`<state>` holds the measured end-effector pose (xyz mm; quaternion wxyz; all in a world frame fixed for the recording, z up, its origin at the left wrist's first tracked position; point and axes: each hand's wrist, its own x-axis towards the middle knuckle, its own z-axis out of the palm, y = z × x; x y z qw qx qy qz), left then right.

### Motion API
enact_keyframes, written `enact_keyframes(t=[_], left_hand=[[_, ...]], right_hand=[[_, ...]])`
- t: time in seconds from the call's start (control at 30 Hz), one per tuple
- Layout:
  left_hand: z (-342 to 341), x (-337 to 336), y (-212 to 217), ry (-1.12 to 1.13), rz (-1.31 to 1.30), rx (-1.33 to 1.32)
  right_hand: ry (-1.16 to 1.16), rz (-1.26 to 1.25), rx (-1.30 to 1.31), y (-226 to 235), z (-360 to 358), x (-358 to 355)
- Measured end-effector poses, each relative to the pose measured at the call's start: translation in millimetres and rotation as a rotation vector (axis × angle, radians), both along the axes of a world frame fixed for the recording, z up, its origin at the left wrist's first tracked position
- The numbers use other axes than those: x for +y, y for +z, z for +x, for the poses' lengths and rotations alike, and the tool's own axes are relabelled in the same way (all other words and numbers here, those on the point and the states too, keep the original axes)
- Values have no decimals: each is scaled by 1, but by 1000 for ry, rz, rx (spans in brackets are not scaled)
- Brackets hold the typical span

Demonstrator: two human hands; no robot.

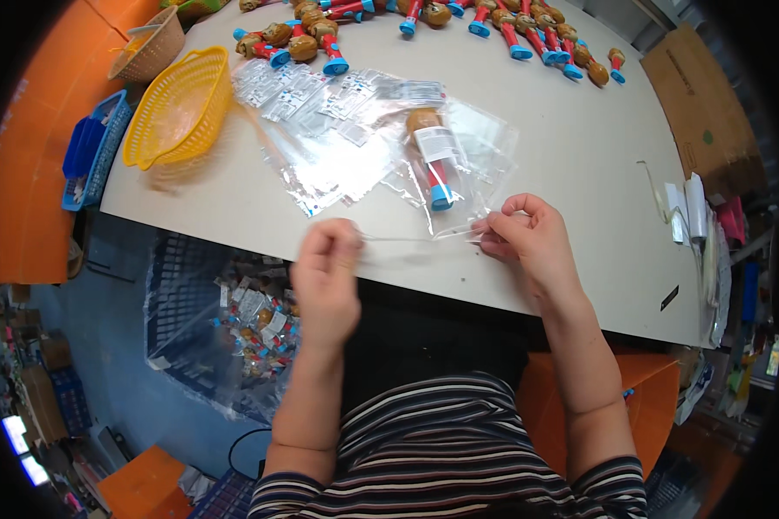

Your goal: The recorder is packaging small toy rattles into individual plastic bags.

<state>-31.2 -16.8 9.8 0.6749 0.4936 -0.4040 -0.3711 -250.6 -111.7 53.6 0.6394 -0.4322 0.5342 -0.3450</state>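
Lying near the middle of the frame, a clear plastic bag (460,183) holds a toy with a round brown top, red shaft and blue base (434,172); a white printed label (440,144) covers part of it. The right hand (535,238), right of centre, pinches the bag's near edge between thumb and fingers. The left hand (325,277), blurred, has its fingers curled at the end of a thin pale strip (394,239) that stretches toward the bag's mouth. Flat clear plastic bags (329,169) spread over the pale tabletop (580,156) to the upper left of the bagged toy. More red, blue and brown toys (537,39) lie along the top of the frame. A yellow perforated plastic basket (219,91) sits at upper left, and a dark blue plastic crate (169,290) holding bagged toys stands below the table's edge at lower left.
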Motion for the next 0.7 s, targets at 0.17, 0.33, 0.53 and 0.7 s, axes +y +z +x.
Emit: enact_keyframes(t=[0.17,0.33,0.53,0.7], left_hand=[[87,-30,34,235,58,136],[195,-107,81,400,-60,-56],[339,-155,45,568,783,-1565],[238,-131,90,807,131,-1787]], right_hand=[[35,-57,-6,-14,-9,-2],[106,-80,98,-10,-6,3],[189,-85,27,-14,4,4],[94,-67,89,-3,-1,5]])
